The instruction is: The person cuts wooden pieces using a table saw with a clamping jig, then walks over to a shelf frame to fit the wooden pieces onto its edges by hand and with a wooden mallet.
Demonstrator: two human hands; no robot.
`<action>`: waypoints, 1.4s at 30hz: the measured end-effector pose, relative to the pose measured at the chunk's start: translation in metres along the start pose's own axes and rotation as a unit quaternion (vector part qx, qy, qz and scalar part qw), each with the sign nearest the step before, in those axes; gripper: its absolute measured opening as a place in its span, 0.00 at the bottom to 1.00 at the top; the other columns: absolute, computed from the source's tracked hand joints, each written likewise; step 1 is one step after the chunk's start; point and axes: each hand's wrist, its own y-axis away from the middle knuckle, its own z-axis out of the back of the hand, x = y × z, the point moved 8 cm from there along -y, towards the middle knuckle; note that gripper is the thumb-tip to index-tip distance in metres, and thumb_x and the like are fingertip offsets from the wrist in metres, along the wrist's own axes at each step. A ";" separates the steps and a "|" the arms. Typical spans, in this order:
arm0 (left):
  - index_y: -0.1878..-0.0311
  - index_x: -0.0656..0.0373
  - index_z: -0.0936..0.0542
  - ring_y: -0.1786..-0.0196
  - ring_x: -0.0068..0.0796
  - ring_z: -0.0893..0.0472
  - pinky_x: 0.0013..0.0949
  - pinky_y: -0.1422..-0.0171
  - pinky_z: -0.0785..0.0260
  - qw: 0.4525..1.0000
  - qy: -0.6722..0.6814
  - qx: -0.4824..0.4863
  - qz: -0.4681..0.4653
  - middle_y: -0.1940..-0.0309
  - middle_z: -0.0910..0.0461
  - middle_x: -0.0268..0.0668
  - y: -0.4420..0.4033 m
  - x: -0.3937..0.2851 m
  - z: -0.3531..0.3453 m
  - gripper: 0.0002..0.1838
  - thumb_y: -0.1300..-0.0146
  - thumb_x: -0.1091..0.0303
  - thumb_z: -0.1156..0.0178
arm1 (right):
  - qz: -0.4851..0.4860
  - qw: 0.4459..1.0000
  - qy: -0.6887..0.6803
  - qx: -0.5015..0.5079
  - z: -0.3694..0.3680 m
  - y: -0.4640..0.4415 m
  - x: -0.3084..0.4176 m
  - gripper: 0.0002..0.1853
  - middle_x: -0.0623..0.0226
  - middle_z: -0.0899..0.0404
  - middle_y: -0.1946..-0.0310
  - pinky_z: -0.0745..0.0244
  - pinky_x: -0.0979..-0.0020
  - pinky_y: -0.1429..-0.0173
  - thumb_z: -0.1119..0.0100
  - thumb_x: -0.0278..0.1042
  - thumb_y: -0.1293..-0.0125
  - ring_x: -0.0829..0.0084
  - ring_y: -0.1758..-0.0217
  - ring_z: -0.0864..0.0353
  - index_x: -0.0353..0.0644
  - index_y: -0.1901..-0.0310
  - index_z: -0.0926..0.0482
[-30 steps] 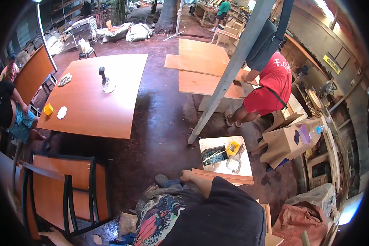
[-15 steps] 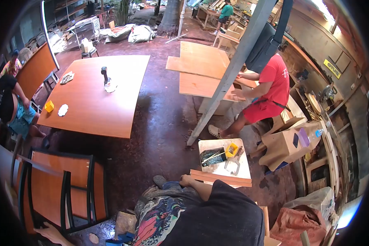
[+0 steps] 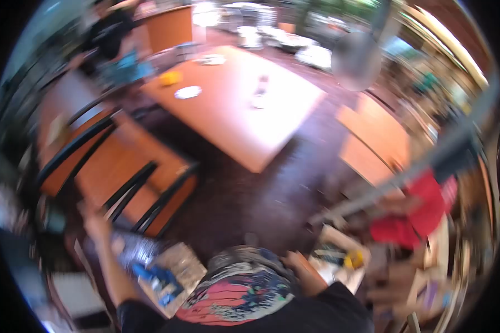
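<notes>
Everything is motion-blurred; a large orange tabletop [image 3: 228, 105] spreads ahead of you. On your side of that tabletop, to its left, are black-framed wood panels [image 3: 105, 172]. Your left hand [image 3: 97, 222] is at their near edge; you cannot tell how far it is open or whether it grips them. Nearer you than the tabletop's closest corner, and slightly right of it, your right hand [image 3: 295, 262] is by a wooden strip [image 3: 312, 268], its opening and hold likewise unclear.

dark-edged panels [image 3: 106, 175] block the left hand [image 3: 97, 223] ahead.
</notes>
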 end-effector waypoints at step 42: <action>0.44 0.66 0.17 0.48 0.46 0.13 0.44 0.41 0.22 0.813 0.203 0.545 -0.010 0.56 0.12 0.52 0.407 -0.488 -0.190 0.27 0.45 0.59 0.34 | -0.042 0.990 -0.076 -0.115 0.194 -0.215 -0.164 0.18 0.54 0.11 0.60 0.16 0.63 0.51 0.38 0.43 0.41 0.62 0.62 0.10 0.43 0.53 0.11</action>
